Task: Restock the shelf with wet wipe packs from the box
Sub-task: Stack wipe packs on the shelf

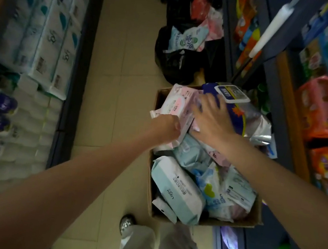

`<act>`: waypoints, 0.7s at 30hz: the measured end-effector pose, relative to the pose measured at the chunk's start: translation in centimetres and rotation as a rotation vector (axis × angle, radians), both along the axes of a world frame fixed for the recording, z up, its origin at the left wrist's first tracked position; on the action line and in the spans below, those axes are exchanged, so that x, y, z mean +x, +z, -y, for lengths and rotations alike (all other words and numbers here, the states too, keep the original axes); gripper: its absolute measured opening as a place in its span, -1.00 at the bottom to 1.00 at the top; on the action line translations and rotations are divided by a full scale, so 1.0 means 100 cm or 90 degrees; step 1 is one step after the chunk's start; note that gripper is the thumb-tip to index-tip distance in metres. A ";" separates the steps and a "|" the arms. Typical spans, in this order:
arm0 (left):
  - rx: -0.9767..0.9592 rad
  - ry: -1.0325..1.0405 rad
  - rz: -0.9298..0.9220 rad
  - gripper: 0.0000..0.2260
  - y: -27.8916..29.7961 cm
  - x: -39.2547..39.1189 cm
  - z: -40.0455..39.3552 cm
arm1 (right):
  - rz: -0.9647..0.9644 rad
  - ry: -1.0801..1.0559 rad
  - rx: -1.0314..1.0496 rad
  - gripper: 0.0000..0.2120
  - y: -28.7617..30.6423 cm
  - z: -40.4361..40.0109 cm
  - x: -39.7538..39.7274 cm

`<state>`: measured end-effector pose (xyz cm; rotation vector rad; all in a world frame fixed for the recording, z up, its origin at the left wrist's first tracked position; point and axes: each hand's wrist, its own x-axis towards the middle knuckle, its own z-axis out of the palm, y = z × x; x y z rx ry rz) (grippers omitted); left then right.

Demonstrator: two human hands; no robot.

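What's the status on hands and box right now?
Left hand grips pink wipe pack at the box's far end. Right hand flat, fingers spread over the neighbouring packs. Box full, nothing shelved yet. Black bags on floor beyond.

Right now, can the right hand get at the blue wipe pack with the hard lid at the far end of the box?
Probably yes. The right hand lies open with its fingertips already at the blue wipe pack, which sits on top of the pile in the cardboard box; nothing covers it. The left hand holds the pink pack beside it.
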<state>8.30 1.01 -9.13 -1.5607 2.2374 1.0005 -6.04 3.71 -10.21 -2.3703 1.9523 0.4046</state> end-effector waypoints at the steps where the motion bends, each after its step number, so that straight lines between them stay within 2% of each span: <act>1: 0.002 -0.002 0.011 -0.77 -0.002 0.003 0.002 | 0.016 0.023 0.027 -0.40 -0.003 0.007 0.009; 4: 0.000 0.037 0.040 -0.75 -0.010 0.023 0.010 | 0.020 0.124 0.104 -0.44 -0.021 0.026 0.028; 8: 0.013 0.151 0.074 -0.69 -0.025 0.062 0.023 | -0.038 0.244 0.192 -0.44 -0.054 0.054 0.042; 13: 0.047 0.217 0.070 -0.66 -0.050 0.095 0.026 | -0.110 0.338 0.231 -0.47 -0.090 0.087 0.065; 15: 0.065 0.218 0.059 -0.67 -0.059 0.100 0.020 | -0.108 0.363 0.241 -0.36 -0.098 0.101 0.068; 17: 0.080 0.189 0.050 -0.67 -0.066 0.103 0.012 | -0.133 0.394 0.262 -0.09 -0.100 0.112 0.065; 18: 0.085 0.177 0.046 -0.66 -0.068 0.104 0.010 | -0.146 0.419 0.263 -0.02 -0.102 0.116 0.064; 21: 0.072 0.158 0.039 -0.62 -0.066 0.104 0.010 | -0.165 0.497 0.243 -0.09 -0.102 0.120 0.061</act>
